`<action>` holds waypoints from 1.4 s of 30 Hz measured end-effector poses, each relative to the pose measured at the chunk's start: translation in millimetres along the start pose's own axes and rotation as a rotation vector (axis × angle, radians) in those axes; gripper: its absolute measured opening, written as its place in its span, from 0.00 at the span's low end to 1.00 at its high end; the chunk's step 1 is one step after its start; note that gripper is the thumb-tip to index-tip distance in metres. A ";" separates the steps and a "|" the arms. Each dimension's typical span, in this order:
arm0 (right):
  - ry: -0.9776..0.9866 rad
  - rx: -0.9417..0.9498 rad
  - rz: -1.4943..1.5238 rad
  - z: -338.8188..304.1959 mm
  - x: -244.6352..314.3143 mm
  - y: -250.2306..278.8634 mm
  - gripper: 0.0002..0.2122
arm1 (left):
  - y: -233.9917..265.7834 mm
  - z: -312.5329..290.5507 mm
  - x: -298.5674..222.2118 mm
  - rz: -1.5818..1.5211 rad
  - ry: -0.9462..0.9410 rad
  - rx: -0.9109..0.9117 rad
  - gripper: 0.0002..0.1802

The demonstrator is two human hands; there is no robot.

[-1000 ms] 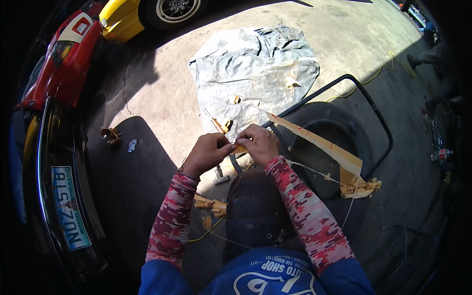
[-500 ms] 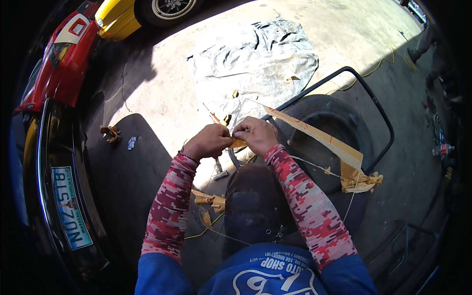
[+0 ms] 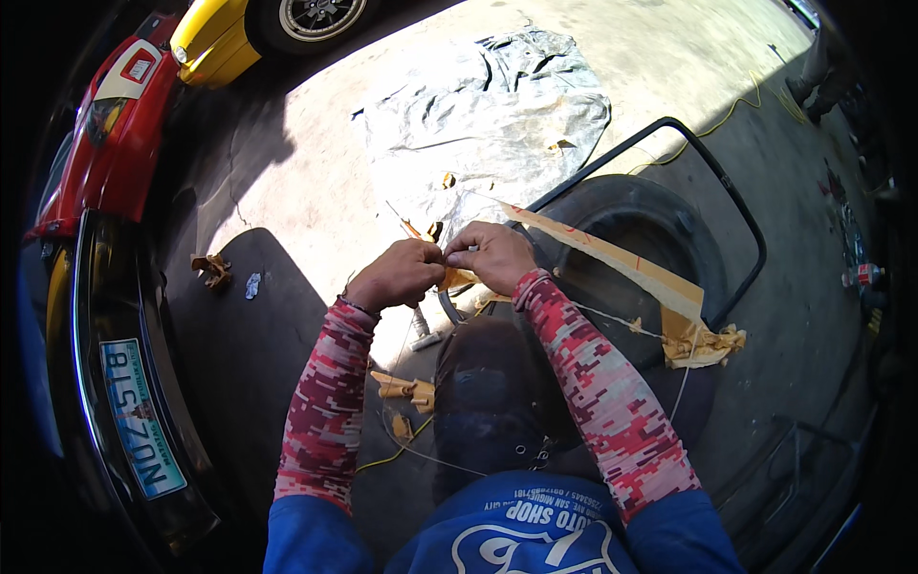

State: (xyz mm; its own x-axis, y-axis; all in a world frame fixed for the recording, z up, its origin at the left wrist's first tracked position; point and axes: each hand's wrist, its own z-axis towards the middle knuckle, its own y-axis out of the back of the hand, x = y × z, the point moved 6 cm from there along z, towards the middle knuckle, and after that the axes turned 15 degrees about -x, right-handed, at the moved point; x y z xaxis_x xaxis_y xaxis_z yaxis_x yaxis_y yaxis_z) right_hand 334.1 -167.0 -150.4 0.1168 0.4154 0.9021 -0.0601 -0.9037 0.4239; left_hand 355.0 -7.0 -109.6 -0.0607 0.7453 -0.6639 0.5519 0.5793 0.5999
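My left hand [image 3: 394, 275] and my right hand [image 3: 493, 258] meet in front of me, fingertips pinched together and almost touching. A small piece of tan masking paper [image 3: 459, 277] shows at the fingertips; the fingers hide much of it. Close by my right hand rises a bent black tube frame [image 3: 715, 172]. Across it slants a long strip of tan masking paper [image 3: 612, 253] with a torn edge, ending in a crumpled bunch [image 3: 708, 346]. Thin pale string [image 3: 612, 316] runs from near my right forearm toward that bunch.
A black tire [image 3: 684, 225] lies under the frame. Beyond stretches a grey plastic sheet [image 3: 488, 105]. Paper scraps [image 3: 406, 390] and a crumpled brown wad [image 3: 212, 270] lie on the floor. Left stand a black bumper [image 3: 91, 383], a red car [image 3: 120, 134] and a yellow car [image 3: 220, 43].
My hands stay pinched together, with only a slight shift of the fingers. The whole view has moved a little; the frame and paper strip keep their places.
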 end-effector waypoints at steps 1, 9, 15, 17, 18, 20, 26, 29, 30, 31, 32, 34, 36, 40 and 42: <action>0.014 0.005 0.009 0.5 0.4 0.2 0.08 | 0.1 -0.2 0.0 0.014 0.001 -0.003 0.18; -0.008 0.041 0.070 3.3 -2.7 0.8 0.08 | 1.0 -4.2 -1.2 0.044 -0.021 -0.005 0.16; 0.006 0.088 0.077 4.9 -3.6 1.6 0.09 | 0.6 -5.8 -0.7 0.075 -0.119 -0.079 0.20; 0.006 0.099 0.103 5.5 -6.6 0.7 0.09 | -1.2 -6.9 -1.1 0.080 -0.154 -0.092 0.20; 0.007 0.107 0.118 6.0 -8.2 -0.6 0.09 | -1.6 -7.3 0.0 0.107 -0.144 -0.095 0.20; 0.026 0.120 0.172 7.7 -10.6 -2.3 0.09 | -1.8 -9.6 -2.4 0.022 -0.140 -0.095 0.18; -0.097 0.176 0.538 9.5 -12.6 -0.1 0.12 | 9.1 -15.8 -24.8 -0.340 -0.043 -0.088 0.12; -0.120 0.165 0.579 4.7 -9.8 16.3 0.15 | 18.7 -18.3 -41.1 -0.223 -0.113 -0.136 0.13; -0.199 0.131 0.599 3.2 -13.2 22.8 0.15 | 24.3 -20.0 -43.4 -0.234 -0.117 -0.172 0.14; -0.234 0.103 0.660 1.7 -13.9 30.6 0.15 | 28.8 -21.3 -45.9 -0.262 -0.145 -0.203 0.15; -0.260 0.074 0.737 0.3 -14.1 37.6 0.15 | 35.9 -22.2 -44.2 -0.266 -0.146 -0.285 0.16; -0.142 0.017 0.575 -3.6 -10.5 48.6 0.14 | 47.1 -24.0 -29.6 -0.263 -0.060 -0.466 0.18; 0.022 -0.093 0.341 -6.5 -4.0 54.6 0.13 | 42.8 -23.9 -5.4 -0.404 0.082 -0.558 0.18; 0.297 -0.077 0.042 -13.7 9.5 37.3 0.06 | 10.1 -20.7 45.0 -0.394 0.250 -0.625 0.15; 0.401 -0.097 -0.069 -15.6 12.7 27.8 0.05 | -8.0 -21.4 64.7 -0.452 0.283 -0.727 0.15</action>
State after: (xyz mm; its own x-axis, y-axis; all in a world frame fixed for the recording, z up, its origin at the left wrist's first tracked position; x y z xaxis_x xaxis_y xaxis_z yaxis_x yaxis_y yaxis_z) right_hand 318.5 -185.3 -125.9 -0.2699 0.4990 0.8235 -0.1609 -0.8666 0.4724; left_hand 328.9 43.7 -147.8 -0.3997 0.3934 -0.8279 -0.2311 0.8308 0.5064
